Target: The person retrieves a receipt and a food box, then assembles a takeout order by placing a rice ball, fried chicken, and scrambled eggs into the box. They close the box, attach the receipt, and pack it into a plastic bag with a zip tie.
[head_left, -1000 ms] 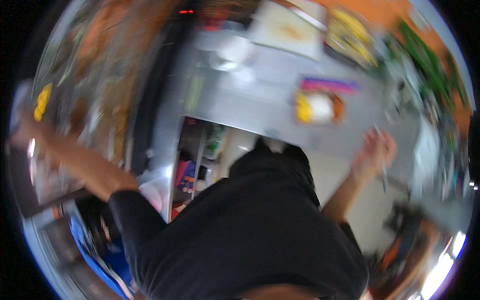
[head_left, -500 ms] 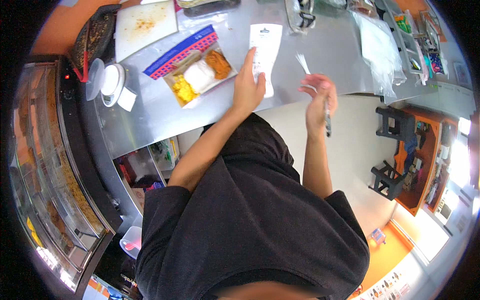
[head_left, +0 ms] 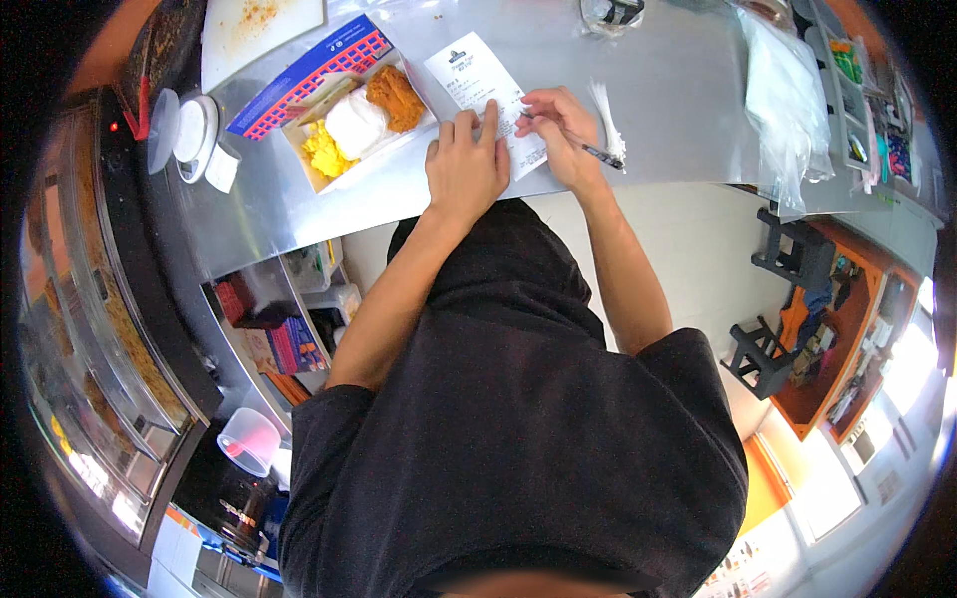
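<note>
A printed paper receipt [head_left: 469, 75] lies flat and slanted on the steel table. My left hand [head_left: 465, 167] rests on its left edge, fingers stretched out, holding nothing. Pinched in my right hand [head_left: 568, 145] is a black pen [head_left: 604, 155], its writing end down over the receipt's right side. The tip is partly hidden by the fingers. Left of the receipt stands an open cardboard food box [head_left: 317, 181] with a blue and red lid. In it are fried chicken [head_left: 396, 100], a white wrapped mound [head_left: 356, 126] and something yellow and crumbly [head_left: 325, 151].
Thin white strips [head_left: 604, 112] lie right of my right hand. A small white scale [head_left: 195, 135] stands at the left, below a stained cutting board [head_left: 257, 40]. Clear plastic bags [head_left: 783, 90] hang over the right edge. Black stools [head_left: 763, 359] stand on the floor at right.
The receipt has gone from my left hand down onto the table. My left hand has flattened on it, and my right hand has moved left over it with the pen.
</note>
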The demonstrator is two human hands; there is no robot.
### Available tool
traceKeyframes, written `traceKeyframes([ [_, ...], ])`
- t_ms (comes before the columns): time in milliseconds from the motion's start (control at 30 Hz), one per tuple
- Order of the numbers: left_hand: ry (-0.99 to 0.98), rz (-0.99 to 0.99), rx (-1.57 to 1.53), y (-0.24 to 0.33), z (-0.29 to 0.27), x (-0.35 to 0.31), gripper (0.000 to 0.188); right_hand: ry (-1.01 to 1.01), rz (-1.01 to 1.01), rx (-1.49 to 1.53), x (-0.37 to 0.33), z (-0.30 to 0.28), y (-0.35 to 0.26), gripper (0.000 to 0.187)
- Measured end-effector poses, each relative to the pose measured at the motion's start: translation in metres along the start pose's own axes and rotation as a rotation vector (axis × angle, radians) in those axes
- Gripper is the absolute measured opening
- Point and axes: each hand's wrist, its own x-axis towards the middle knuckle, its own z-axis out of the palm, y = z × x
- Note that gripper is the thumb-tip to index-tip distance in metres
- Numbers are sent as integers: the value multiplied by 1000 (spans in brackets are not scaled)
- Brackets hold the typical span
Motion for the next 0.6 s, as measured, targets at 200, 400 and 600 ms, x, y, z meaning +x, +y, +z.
traceKeyframes([
  [200, 128, 49, 87, -1, 15, -9, 58, -201, -215, -273, 22, -7, 10, 15],
  [400, 53, 46, -27, -4, 11, -8, 63, -271, -244, -401, 23, -14, 8, 12],
  [600, 29, 56, -76, -6, 13, -7, 67, -289, -203, -363, 23, -12, 11, 11],
])
